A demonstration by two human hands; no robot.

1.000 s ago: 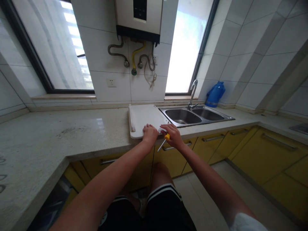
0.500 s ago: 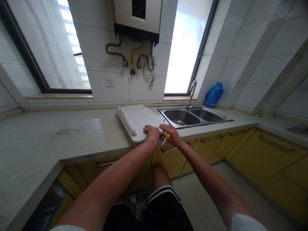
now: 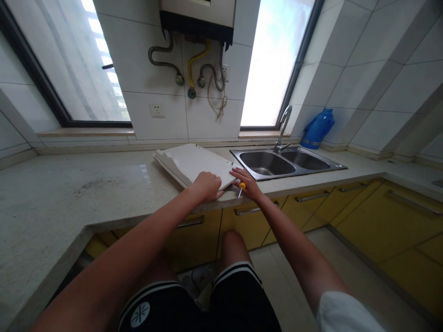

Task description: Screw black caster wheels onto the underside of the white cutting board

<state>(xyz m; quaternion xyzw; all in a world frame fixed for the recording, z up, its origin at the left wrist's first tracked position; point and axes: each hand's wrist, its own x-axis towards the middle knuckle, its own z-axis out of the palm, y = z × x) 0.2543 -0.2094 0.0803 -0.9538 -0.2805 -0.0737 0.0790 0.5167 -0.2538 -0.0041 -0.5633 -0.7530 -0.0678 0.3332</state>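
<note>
A flat white panel [image 3: 202,162] lies on the counter in the head view, its near corner at the front edge. It has a wavy raised strip along its left side and small dark marks near the right edge. My left hand [image 3: 207,185] is closed on the panel's near edge, with some of its fingers hidden. My right hand [image 3: 247,180] rests at the panel's right corner, fingertips on top. Tucked in that hand is a screwdriver [image 3: 242,186] with a yellow handle, its thin metal shaft pointing down towards me.
To the right is a double-bowl steel sink [image 3: 294,162] with a tap [image 3: 284,127]. A blue jug-like container [image 3: 317,129] stands behind it. A water heater [image 3: 197,20] with pipes hangs on the wall. Yellow cabinets [image 3: 252,226] with handles run under the stone counter [image 3: 86,184].
The white panel has turned, its far left end swinging left. My left hand has moved left along its near edge. My right hand still holds the screwdriver by the right corner.
</note>
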